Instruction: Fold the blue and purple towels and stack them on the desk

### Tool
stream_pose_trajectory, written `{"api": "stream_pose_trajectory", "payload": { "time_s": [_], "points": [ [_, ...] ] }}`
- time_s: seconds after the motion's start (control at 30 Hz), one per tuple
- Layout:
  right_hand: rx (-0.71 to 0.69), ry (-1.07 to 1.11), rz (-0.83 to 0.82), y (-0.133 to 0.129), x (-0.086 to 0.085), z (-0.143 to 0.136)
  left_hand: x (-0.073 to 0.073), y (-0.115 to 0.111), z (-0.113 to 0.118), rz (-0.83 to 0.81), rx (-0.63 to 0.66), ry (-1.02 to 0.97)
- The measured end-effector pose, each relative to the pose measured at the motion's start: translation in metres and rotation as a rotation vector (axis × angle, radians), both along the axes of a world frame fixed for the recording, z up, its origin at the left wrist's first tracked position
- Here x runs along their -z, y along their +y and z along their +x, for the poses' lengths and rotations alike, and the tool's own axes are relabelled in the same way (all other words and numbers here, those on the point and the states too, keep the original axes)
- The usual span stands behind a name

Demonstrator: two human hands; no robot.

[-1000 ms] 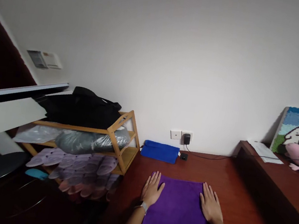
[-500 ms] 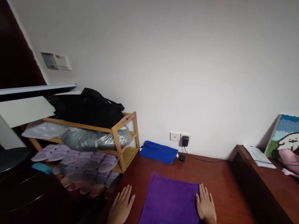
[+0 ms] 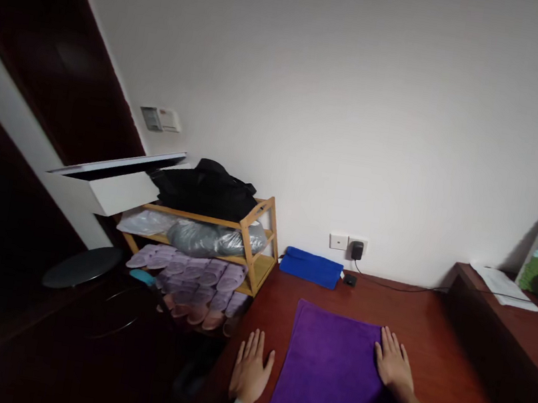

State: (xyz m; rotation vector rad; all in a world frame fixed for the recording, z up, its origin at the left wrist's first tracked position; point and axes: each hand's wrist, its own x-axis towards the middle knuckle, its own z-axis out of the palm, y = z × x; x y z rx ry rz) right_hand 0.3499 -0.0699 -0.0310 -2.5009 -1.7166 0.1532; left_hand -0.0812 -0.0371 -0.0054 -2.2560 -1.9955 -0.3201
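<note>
A purple cloth [image 3: 329,372] lies spread on the reddish-brown wooden desk [image 3: 446,369], its near end running out of the picture. My left hand [image 3: 251,370], with a band on the wrist, rests open on the desk just left of the cloth, not touching it. My right hand [image 3: 395,362] lies flat with fingers extended over the cloth's upper right edge. Behind the purple cloth, near the wall, is a folded blue cloth [image 3: 311,266]. Neither hand holds anything.
Left of the desk stands a wooden rack [image 3: 254,253] with several slippers, plastic-wrapped bundles and a black bag [image 3: 205,188]. A round stool [image 3: 82,266] is farther left. A black plug [image 3: 357,250] sits in the wall socket. On the raised ledge at right lies white paper [image 3: 503,287].
The view has turned left, so everything appears farther right in the picture. Both hands keep nearly the same places beside and on the purple cloth.
</note>
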Motion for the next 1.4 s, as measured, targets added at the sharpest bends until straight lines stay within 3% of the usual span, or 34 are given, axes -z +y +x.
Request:
{"api": "stream_pose_trajectory", "payload": {
  "time_s": [0.13,0.33,0.5,0.63,0.97,1.2,1.3,1.4],
  "points": [
    [-0.008,0.008,0.008,0.001,0.004,0.001,-0.002,-0.004,0.001,-0.009,0.0,-0.027],
    [0.009,0.07,-0.042,-0.001,-0.014,-0.001,-0.004,-0.006,0.002,-0.03,0.008,-0.094],
    [0.003,0.083,0.054,-0.049,0.002,-0.012,-0.002,-0.005,0.003,-0.022,0.01,-0.123],
    [-0.04,0.029,0.003,-0.084,0.014,-0.027,-0.004,-0.004,0.005,-0.04,-0.001,-0.103],
    [-0.026,0.079,-0.029,-0.081,-0.017,-0.038,0.0,0.007,0.006,-0.037,0.005,0.031],
    [-0.005,0.217,0.021,-0.082,-0.036,-0.041,-0.016,0.017,0.003,-0.171,0.003,0.109],
    [-0.002,0.277,0.037,-0.082,-0.045,-0.041,-0.027,0.021,0.037,-0.149,0.067,0.102],
    [0.0,0.285,0.039,-0.082,-0.052,-0.04,-0.035,0.001,0.118,-0.073,0.343,0.023]
  ]
}}
